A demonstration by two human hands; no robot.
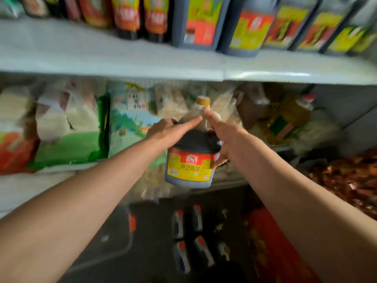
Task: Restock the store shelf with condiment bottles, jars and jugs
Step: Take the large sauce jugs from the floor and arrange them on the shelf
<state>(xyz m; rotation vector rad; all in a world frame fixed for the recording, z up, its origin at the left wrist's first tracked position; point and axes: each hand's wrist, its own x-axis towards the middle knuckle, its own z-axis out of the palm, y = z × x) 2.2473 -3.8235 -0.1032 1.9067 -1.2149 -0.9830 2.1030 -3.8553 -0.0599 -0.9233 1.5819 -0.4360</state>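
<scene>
A dark soy sauce jug with a gold cap and a yellow-and-red label hangs in the air in front of the lower shelf, held between both hands. My left hand grips its left shoulder, thumb laid across the front. My right hand wraps its right side, thumb pointing up along the neck. Above, the white upper shelf carries a row of similar dark jugs and bottles with yellow and red labels.
The lower shelf holds bagged goods at left and a yellow oil bottle at right. Below on the dark floor stand several bottles with orange caps, a clear plastic bin and a red box.
</scene>
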